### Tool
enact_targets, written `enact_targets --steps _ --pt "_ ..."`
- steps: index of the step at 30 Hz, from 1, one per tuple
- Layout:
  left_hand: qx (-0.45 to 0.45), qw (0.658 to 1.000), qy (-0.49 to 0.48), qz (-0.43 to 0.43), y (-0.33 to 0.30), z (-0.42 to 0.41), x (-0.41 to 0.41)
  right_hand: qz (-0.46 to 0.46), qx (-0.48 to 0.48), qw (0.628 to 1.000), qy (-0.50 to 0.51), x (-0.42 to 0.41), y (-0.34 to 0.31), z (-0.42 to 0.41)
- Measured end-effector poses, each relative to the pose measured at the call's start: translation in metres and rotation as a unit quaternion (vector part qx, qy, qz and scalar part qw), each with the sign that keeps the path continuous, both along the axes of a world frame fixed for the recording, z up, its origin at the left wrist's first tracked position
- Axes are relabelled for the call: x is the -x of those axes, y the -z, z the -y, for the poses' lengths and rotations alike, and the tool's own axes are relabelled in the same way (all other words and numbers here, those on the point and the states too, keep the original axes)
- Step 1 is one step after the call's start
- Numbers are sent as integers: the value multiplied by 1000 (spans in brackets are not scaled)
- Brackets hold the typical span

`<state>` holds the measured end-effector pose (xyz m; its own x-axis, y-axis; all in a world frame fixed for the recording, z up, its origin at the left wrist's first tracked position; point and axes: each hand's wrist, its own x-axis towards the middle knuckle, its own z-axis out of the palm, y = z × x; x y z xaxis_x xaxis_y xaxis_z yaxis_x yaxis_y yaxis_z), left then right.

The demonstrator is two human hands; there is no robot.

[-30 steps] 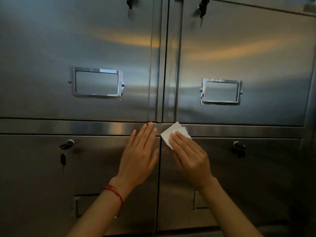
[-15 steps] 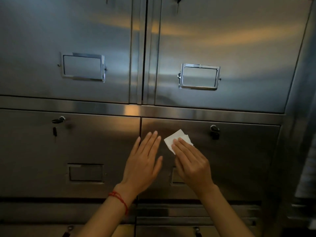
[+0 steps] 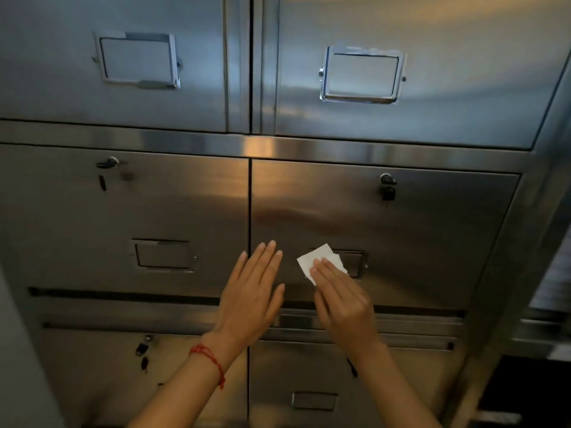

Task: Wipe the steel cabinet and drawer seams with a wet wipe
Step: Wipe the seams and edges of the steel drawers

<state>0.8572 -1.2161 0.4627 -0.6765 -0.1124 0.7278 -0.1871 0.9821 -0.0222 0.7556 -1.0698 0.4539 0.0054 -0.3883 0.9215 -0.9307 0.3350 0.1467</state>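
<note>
A steel cabinet (image 3: 401, 230) of drawers fills the view. A dark vertical seam (image 3: 249, 211) runs down its middle between the left and right drawers. My right hand (image 3: 340, 301) presses a folded white wet wipe (image 3: 312, 261) flat against the middle right drawer, right of the seam, beside that drawer's label holder (image 3: 355, 264). My left hand (image 3: 251, 295) lies flat with fingers together on the same drawer, just right of the seam, holding nothing. A red string bracelet (image 3: 210, 359) is on the left wrist.
Locks with keys sit on the drawers: one (image 3: 106, 163) at upper left, one (image 3: 387, 183) at upper right, one (image 3: 143, 350) at lower left. Chrome label frames (image 3: 361, 75) are on the top drawers. A horizontal gap (image 3: 123, 296) separates the middle and lower rows.
Both hands have slid downward along the drawer front, from the horizontal rail under the top drawers to the level of the middle drawer's label holder. The view has tilted down with them.
</note>
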Motion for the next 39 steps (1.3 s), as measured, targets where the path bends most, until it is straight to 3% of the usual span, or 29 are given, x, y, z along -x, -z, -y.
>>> enact_targets --steps 7,17,23,39 --pt "-29 999 14 31 27 11 -4 53 -42 997 40 -8 35 5" --pt "-77 994 52 59 79 58 -4 146 -32 985 88 -21 94 41" --pt "-82 990 73 84 123 83 1 139 21 982 126 -23 131 65" --pt "-111 987 79 89 211 100 29 137 22 985 103 5 207 102"
